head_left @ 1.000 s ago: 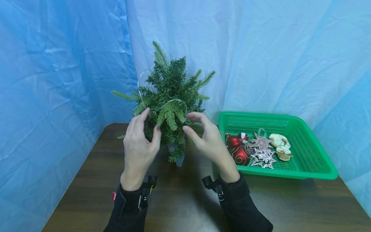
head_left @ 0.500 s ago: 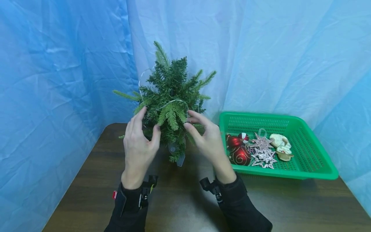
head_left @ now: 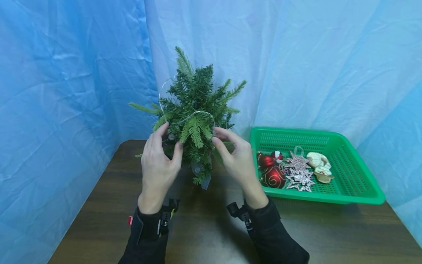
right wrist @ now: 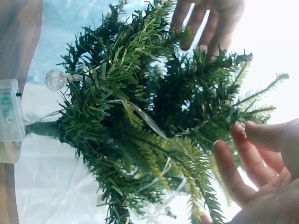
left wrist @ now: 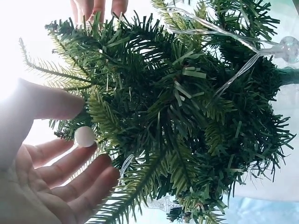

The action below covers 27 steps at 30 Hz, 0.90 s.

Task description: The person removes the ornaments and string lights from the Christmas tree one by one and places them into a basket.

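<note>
Right hand (head_left: 239, 157) pinches light string (head_left: 202, 111) on tree (head_left: 195, 96), left hand (head_left: 159, 158) unclenched at its left side, basket (head_left: 329, 197) with ornaments (head_left: 298, 163) near back right corner of tabletop (head_left: 204, 234)

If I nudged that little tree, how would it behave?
The little tree would probably flex at first, since its branches look thin and feathery. It might also tip, spreading far wider than its slim trunk.

Both arms (head_left: 146, 238) rise from the bottom edge; left of centre, the left hand (head_left: 159, 157) curves, thumb apart; the right hand (head_left: 238, 156) pinches, thumb meeting forefinger.
</note>
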Available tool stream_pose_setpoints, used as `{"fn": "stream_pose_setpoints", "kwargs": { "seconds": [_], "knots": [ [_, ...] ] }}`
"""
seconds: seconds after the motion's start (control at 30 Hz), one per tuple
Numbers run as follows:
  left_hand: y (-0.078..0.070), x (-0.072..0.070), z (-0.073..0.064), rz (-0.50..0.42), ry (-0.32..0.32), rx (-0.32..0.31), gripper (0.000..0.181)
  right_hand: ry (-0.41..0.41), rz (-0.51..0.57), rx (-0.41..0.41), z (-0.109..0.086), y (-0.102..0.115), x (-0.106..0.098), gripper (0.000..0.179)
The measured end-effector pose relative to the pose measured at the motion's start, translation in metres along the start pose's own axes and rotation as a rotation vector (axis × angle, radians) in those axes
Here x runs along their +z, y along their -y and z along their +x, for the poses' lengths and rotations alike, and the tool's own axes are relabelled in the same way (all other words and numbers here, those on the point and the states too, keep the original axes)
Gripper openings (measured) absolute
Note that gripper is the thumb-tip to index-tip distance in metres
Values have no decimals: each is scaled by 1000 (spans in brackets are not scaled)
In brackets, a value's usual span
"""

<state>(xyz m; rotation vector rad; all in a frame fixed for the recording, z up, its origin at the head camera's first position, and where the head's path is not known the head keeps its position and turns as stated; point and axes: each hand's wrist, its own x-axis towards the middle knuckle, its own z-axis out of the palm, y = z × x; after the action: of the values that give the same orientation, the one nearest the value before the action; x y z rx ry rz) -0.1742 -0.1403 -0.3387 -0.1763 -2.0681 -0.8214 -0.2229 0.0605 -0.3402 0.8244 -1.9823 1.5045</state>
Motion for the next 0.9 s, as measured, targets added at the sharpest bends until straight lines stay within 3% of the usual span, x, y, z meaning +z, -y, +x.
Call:
{"fn": "stream_pose_setpoints", "kwargs": {
  "seconds": [0.53,0.9],
  "knots": [
    [-3,-5,4,-96,-117,-35,33,-3,29,-39,1,5,-3,29],
    [-5,-9,6,-132,-171,-13,31,-15,51,-73,1,5,-8,29]
  ]
}}
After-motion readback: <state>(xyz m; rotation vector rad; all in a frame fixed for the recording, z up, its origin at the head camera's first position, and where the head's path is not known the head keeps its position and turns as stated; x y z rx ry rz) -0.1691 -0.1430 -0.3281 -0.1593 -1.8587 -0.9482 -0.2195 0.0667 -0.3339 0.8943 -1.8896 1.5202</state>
